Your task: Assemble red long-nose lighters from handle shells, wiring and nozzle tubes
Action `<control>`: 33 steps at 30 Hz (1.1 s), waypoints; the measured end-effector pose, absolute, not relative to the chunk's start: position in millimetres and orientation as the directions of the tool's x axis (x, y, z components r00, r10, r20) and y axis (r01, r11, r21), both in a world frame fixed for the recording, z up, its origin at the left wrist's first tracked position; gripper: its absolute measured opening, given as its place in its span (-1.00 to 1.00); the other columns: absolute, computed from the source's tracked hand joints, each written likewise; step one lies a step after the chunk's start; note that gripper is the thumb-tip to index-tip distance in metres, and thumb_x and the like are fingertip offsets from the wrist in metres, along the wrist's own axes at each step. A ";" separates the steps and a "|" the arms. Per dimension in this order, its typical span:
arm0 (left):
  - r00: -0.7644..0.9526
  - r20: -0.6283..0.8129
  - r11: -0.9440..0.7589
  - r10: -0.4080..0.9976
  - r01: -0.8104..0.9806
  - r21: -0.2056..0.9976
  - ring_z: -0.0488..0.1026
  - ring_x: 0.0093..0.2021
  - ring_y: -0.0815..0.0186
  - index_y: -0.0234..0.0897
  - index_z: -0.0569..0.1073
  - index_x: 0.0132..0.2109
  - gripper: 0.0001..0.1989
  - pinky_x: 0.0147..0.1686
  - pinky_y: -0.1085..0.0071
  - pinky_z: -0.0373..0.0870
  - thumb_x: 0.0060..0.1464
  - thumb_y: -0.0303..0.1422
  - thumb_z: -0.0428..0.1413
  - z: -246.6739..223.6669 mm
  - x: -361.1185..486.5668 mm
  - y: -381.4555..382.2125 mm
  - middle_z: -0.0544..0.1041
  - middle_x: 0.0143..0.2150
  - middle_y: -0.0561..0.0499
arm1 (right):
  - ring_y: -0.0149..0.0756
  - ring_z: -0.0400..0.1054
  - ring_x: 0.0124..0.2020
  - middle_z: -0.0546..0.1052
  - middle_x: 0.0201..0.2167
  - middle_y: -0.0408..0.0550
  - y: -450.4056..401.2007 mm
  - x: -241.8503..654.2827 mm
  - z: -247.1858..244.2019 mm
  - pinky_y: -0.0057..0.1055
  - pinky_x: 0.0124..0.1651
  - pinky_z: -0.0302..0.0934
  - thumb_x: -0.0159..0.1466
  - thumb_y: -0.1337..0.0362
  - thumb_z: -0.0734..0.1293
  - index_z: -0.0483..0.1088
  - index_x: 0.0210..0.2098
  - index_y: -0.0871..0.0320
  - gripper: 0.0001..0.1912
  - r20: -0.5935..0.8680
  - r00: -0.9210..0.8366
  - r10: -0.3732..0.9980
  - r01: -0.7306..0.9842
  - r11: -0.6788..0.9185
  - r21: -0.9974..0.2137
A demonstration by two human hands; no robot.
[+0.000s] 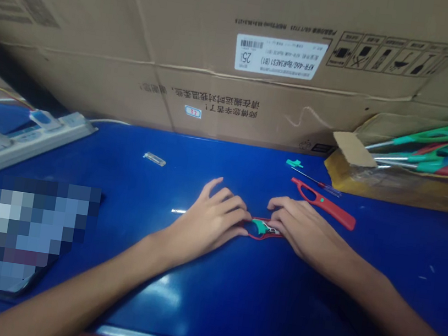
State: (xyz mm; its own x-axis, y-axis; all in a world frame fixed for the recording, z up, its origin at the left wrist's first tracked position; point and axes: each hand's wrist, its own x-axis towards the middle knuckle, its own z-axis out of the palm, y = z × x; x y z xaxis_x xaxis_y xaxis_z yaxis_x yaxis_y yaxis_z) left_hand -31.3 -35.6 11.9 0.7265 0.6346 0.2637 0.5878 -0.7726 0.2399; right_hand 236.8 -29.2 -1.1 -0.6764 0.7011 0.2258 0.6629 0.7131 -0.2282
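An opened stick lighter lies on the blue table, its red half-shell showing a green trigger and thin white wire inside. My left hand pinches its left end between thumb and fingers. At the right end, the fingers of my right hand are closed on the lighter, covering that part of it. A shiny metal tip pokes out left of my left hand; its link to the lighter is hidden. Beyond my right hand are a separate red shell half, a screwdriver and a small green part.
A yellow-brown carton of green and red stick lighters stands at right. A small clear piece lies back left. A white power strip and a blurred-out object are at left. A large cardboard box walls off the back.
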 end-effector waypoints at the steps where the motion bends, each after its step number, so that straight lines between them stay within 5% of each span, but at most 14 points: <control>1: 0.717 0.261 -0.763 0.646 0.593 0.257 0.41 0.05 0.23 -0.17 0.49 0.04 -0.73 0.38 -0.06 -0.12 0.40 -0.18 0.00 11.5 -30.6 -35.9 0.55 0.01 0.02 | -0.20 0.41 -0.12 0.50 -0.01 0.03 -29.3 238.3 -0.3 -0.20 -0.05 0.32 0.50 0.29 0.10 0.44 -0.10 0.13 -0.72 0.219 -0.680 0.700 0.659 0.714 -0.234; 14: 0.712 0.232 -0.744 0.663 0.592 0.312 0.43 0.05 0.23 -0.15 0.48 0.06 -0.72 0.37 -0.09 -0.06 0.37 -0.14 0.04 12.7 -32.6 -35.1 0.55 0.02 0.00 | -0.12 0.47 -0.04 0.54 -0.03 0.08 -19.9 260.1 21.9 -0.11 0.00 0.36 0.50 0.22 0.09 0.49 -0.19 0.13 -0.64 0.287 -0.686 0.668 0.630 0.743 -0.226; 19: 0.742 0.284 -0.792 0.608 0.593 0.146 0.28 0.32 0.07 -0.16 0.39 0.25 -0.53 0.36 -0.08 0.07 0.35 -0.03 -0.01 32.3 -40.5 -28.5 0.31 0.35 -0.18 | -0.11 0.48 -0.02 0.54 -0.07 0.06 -11.3 275.9 21.9 -0.14 0.05 0.38 0.47 0.19 0.15 0.48 -0.12 0.10 -0.72 0.370 -0.548 0.750 0.678 0.657 -0.328; 22: 0.605 0.308 -0.639 0.734 0.769 0.013 0.20 0.39 -0.04 -0.22 0.35 0.29 -0.59 0.36 -0.17 0.06 0.42 -0.21 -0.06 38.1 -67.5 -13.7 0.20 0.43 -0.25 | -0.11 0.48 -0.06 0.53 -0.07 0.07 -9.2 284.6 25.5 -0.11 0.05 0.36 0.47 0.18 0.14 0.46 -0.10 0.09 -0.73 0.376 -0.498 0.781 0.714 0.616 -0.334; 25: 0.299 0.208 -0.296 0.931 0.954 -0.047 0.22 0.37 -0.23 -0.28 0.34 0.29 -0.59 0.26 -0.32 0.14 0.38 -0.32 -0.07 34.9 -112.3 4.9 0.18 0.42 -0.35 | -0.11 0.49 -0.11 0.55 -0.12 0.06 -4.9 298.0 27.6 -0.10 0.00 0.35 0.47 0.13 0.17 0.46 -0.13 0.09 -0.72 0.326 -0.487 0.811 0.755 0.578 -0.310; 28: 0.017 0.037 -0.015 0.999 0.998 -0.055 0.40 0.20 -0.28 -0.28 0.41 0.24 -0.55 0.07 -0.23 0.35 0.38 -0.21 -0.14 30.7 -147.8 18.0 0.34 0.29 -0.40 | -0.07 0.49 -0.12 0.58 -0.15 0.07 1.2 309.8 26.1 -0.08 -0.03 0.34 0.45 0.07 0.19 0.49 -0.17 0.12 -0.68 0.298 -0.448 0.843 0.803 0.525 -0.280; 31: 0.008 -0.024 -0.011 1.000 0.994 -0.106 0.43 0.14 -0.28 -0.19 0.48 0.19 -0.46 0.04 -0.20 0.36 0.34 0.01 -0.11 30.8 -151.5 19.4 0.49 0.13 -0.34 | -0.06 0.50 -0.15 0.59 -0.19 0.08 5.6 316.9 25.8 -0.08 -0.07 0.35 0.44 0.05 0.18 0.52 -0.19 0.14 -0.63 0.319 -0.417 0.851 0.816 0.505 -0.280; 33: 0.097 0.017 -0.093 0.995 0.983 -0.161 0.41 0.16 -0.27 -0.23 0.52 0.13 -0.48 0.06 -0.21 0.32 0.34 0.00 -0.11 31.6 -140.0 15.7 0.51 0.11 -0.34 | -0.06 0.52 -0.15 0.62 -0.18 0.09 6.3 323.7 30.1 -0.11 -0.08 0.35 0.45 0.04 0.18 0.54 -0.18 0.13 -0.61 0.322 -0.403 0.857 0.823 0.493 -0.282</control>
